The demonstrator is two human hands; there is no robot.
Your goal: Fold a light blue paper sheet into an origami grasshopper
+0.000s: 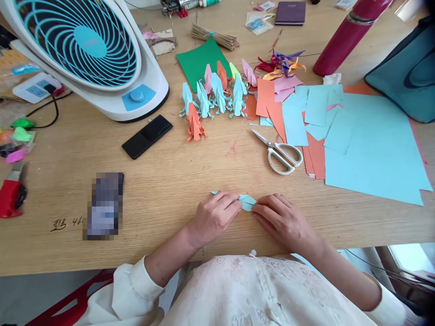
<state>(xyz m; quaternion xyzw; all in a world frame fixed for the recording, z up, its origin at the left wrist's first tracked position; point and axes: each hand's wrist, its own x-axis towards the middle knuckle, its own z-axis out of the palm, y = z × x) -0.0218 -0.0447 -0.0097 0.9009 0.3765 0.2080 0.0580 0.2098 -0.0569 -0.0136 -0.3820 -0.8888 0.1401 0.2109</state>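
Observation:
A small light-blue folded paper [247, 202] lies near the table's front edge, between my two hands. My left hand [217, 210] is closed over its left part, with fingertips pressed on it and a thin tip poking out beyond. At the right end, the fingers of my right hand [280, 219] pinch the paper's corner. Beyond my hands stand several folded paper figures, light-blue ones [219, 95] and an orange one [195, 124] in front. White-handled scissors [280, 151] lie partly open to the right.
Light-blue sheets [374, 145] and orange pieces [265, 97] spread at the right. A fan [91, 50] stands back left, with a black phone [147, 136] before it. A second phone [104, 206] lies nearer. A red bottle [350, 40] and a teal bag [404, 72] stand back right.

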